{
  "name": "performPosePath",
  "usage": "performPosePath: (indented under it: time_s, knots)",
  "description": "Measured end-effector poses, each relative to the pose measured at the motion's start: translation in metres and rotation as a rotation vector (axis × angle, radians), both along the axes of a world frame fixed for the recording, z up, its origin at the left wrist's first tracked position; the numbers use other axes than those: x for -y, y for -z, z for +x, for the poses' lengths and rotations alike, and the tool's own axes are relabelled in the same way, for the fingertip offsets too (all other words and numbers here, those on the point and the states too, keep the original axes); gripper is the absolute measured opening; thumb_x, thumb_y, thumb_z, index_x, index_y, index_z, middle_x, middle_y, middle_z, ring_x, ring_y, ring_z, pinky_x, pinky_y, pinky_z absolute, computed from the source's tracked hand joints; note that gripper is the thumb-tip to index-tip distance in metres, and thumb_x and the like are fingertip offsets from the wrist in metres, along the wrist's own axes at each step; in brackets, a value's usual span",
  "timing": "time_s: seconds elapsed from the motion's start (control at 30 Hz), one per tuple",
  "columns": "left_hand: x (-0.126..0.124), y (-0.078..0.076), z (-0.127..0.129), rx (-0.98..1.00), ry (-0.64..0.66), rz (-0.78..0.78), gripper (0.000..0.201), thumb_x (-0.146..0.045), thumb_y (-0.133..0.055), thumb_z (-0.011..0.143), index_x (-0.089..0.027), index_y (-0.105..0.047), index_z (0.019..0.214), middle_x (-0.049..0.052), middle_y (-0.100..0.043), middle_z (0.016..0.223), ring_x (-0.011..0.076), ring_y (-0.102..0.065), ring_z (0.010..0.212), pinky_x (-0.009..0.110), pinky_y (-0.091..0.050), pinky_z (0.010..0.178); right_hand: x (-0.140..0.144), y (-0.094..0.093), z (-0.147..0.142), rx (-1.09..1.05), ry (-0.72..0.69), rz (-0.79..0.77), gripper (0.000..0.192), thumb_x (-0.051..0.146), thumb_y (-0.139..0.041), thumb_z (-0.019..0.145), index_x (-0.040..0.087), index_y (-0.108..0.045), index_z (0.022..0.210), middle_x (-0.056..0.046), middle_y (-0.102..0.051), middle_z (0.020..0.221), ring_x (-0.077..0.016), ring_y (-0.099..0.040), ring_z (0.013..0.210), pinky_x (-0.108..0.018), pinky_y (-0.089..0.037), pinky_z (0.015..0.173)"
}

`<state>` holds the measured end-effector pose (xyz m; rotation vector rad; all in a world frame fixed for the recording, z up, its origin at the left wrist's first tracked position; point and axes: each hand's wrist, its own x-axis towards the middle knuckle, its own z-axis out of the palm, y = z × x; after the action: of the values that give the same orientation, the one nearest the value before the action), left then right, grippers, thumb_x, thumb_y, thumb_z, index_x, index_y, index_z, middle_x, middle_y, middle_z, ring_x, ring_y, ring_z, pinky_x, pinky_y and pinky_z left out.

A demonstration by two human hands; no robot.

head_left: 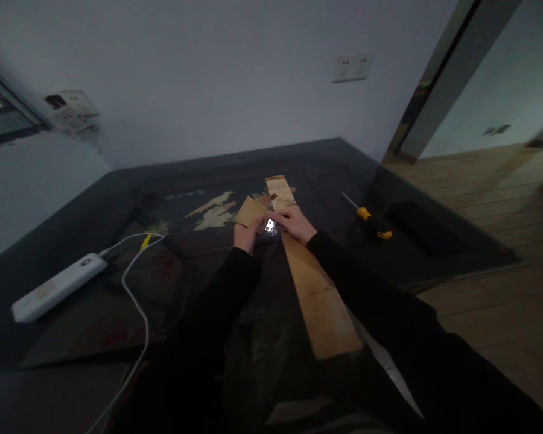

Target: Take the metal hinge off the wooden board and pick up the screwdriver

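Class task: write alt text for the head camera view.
Two hands, left hand and right hand, hold a small metal hinge between a small wooden piece and a long wooden board on a dark table; a screwdriver lies right.

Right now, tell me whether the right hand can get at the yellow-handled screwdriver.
Probably yes. The screwdriver lies in the open on the dark table, to the right of the right hand, nothing between them. That hand is touching a small metal piece, though.
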<state>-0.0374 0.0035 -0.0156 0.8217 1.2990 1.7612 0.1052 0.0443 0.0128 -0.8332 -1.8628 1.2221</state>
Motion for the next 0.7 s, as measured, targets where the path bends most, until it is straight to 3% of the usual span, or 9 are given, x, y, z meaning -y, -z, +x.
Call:
performPosePath:
  time_s: [0.13,0.27,0.47,0.63,0.7]
  knots:
    - [0.002,-0.007,0.002,0.162,0.037,-0.02,0.032,-0.017,-0.075,0.062,-0.011,-0.065,0.092,0.012,-0.072,0.097,0.0253,-0.068,0.094,0.039,-0.054,0.086,-0.001,0.0,0.0,-0.021,-0.038,-0.08,0.054,0.068,-0.056,0.071,0.014,-0.057,0.062,0.004,-0.042,0.05,-0.0065,-0.035,0.046,-0.023,-0.022,0.045]
    - [0.0,-0.008,-0.004,0.164,0.095,-0.094,0.026,-0.015,-0.069,0.069,-0.012,-0.064,0.093,0.011,-0.071,0.099,0.0248,-0.068,0.095,0.039,-0.053,0.089,-0.006,0.003,0.003,-0.075,0.014,-0.133,0.052,0.065,-0.059,0.069,0.015,-0.054,0.057,0.004,-0.043,0.048,-0.0054,-0.033,0.044,-0.023,-0.021,0.044]
    - [-0.001,-0.006,-0.023,-0.232,0.091,-0.165,0.037,-0.02,-0.079,0.058,-0.013,-0.063,0.091,0.011,-0.07,0.096,0.0254,-0.066,0.093,0.042,-0.05,0.09,-0.018,0.004,0.011,-0.102,0.133,-0.158,0.049,0.062,-0.063,0.069,0.013,-0.059,0.06,0.002,-0.048,0.049,-0.0057,-0.035,0.044,-0.023,-0.023,0.044]
    - [0.002,-0.005,-0.028,-0.433,0.122,-0.217,0.06,-0.018,-0.08,0.056,-0.015,-0.054,0.11,0.005,-0.066,0.081,0.021,-0.065,0.077,0.04,-0.052,0.079,-0.025,0.006,0.016,-0.133,0.172,-0.177,0.048,0.059,-0.065,0.068,0.012,-0.063,0.065,-0.001,-0.056,0.055,-0.0076,-0.044,0.049,-0.022,-0.031,0.047]
    - [0.004,-0.005,-0.027,-0.592,0.139,-0.205,0.058,-0.022,-0.079,0.058,-0.016,-0.055,0.11,0.006,-0.065,0.084,0.0215,-0.064,0.078,0.038,-0.051,0.079,-0.026,0.007,0.016,-0.142,0.17,-0.179,0.047,0.059,-0.065,0.068,0.012,-0.064,0.066,-0.002,-0.058,0.057,-0.0078,-0.046,0.05,-0.022,-0.032,0.047]
